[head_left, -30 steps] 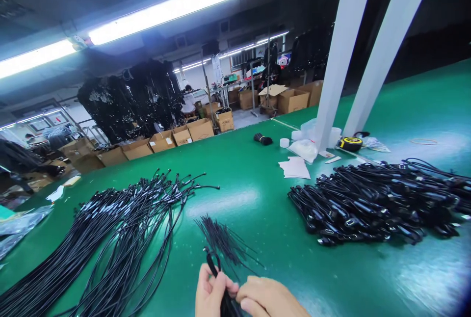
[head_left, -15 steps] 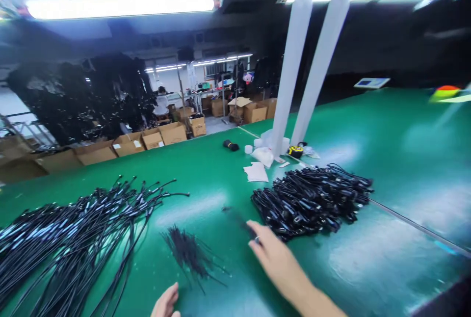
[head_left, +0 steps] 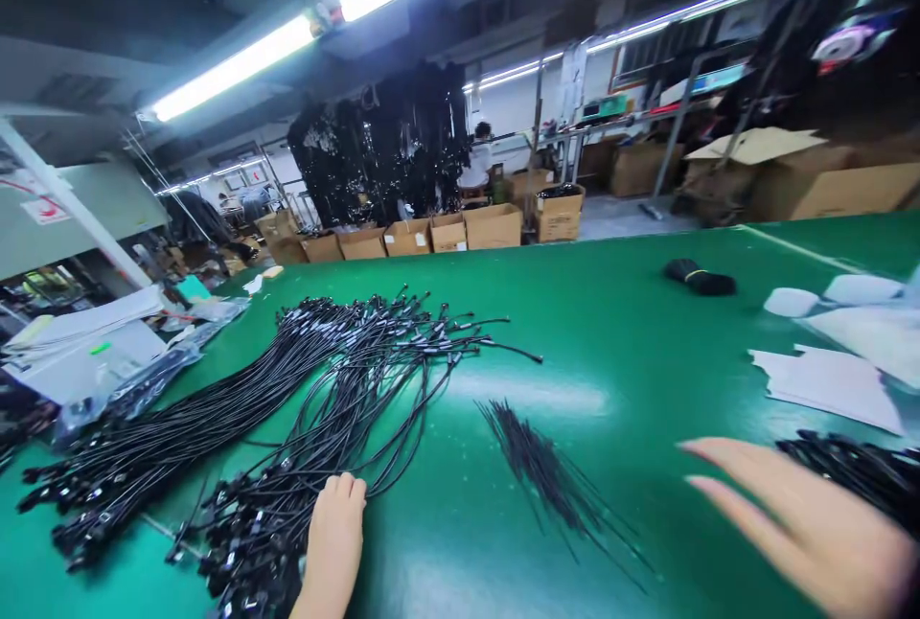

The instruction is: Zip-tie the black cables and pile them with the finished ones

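Green surface runs across the lower view. Long black cables spread loose on it, 8 to 9 o'clk; heap of black cables at 4 o'clk, partly behind the R hand. Half a sec ago that hand was at the heap w/ something dark; now it's blurred, grip spread wide, nothing btwn thumb & fingers. L hand has shifted onto the loose cables, 7 o'clk, fingers curled; can't tell if its grip has any. Prob. one piece let go, attention back on loose ones. Thin dark strips, 5 o'clk, lie untouched.
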### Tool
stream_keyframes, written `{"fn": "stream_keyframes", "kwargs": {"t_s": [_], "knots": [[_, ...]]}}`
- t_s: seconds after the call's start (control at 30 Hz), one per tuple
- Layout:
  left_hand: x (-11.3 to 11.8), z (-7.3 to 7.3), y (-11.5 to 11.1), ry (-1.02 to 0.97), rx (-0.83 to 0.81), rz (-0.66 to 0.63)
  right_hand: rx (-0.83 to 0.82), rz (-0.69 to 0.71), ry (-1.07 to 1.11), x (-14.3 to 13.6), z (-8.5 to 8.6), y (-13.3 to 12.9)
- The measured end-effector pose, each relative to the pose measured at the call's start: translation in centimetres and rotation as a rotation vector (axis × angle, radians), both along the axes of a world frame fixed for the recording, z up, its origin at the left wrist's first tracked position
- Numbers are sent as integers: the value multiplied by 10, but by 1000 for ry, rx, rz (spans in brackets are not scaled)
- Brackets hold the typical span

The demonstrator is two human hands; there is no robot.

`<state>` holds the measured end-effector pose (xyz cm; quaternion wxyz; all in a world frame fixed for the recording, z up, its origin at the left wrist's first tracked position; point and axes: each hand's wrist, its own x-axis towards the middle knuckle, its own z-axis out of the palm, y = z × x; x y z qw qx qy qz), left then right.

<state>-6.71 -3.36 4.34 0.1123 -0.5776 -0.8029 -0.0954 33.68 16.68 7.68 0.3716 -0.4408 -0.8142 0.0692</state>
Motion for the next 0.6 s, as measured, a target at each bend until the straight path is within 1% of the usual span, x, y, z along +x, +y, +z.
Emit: {"fn": "stream_keyframes", "kwargs": {"t_s": [0.07, 0.1, 0.13, 0.2, 0.27, 0.33, 0.37, 0.43, 0.47, 0.53, 0.57, 0.6], "knots": [[0, 9, 0, -37, 28, -52, -101, 302, -178, -46, 14, -17], [-1, 16, -2, -80, 69, -83, -142, 406, -250, -74, 21, -27], [-1, 22, -4, -141, 126, -113, -161, 482, -304, -104, 28, -36], [-2, 36, -8, -299, 243, -163, -106, 583, -359, -167, 38, -52], [-3, 47, -13, -456, 302, -174, 11, 672, -440, -222, 40, -59], [-6, 52, -19, -550, 287, -170, 79, 739, -502, -261, 42, -57], [-7, 51, -23, -584, 280, -174, 108, 761, -519, -272, 45, -54], [-14, 47, -28, -631, 309, -201, 170, 778, -505, -278, 61, -48], [-18, 45, -29, -651, 335, -211, 201, 773, -481, -275, 74, -46], [-27, 47, -26, -699, 361, -188, 303, 766, -411, -263, 108, -46], [-32, 51, -22, -728, 345, -167, 380, 775, -374, -258, 127, -47], [-36, 57, -18, -759, 310, -146, 504, 799, -336, -254, 145, -48]]}}
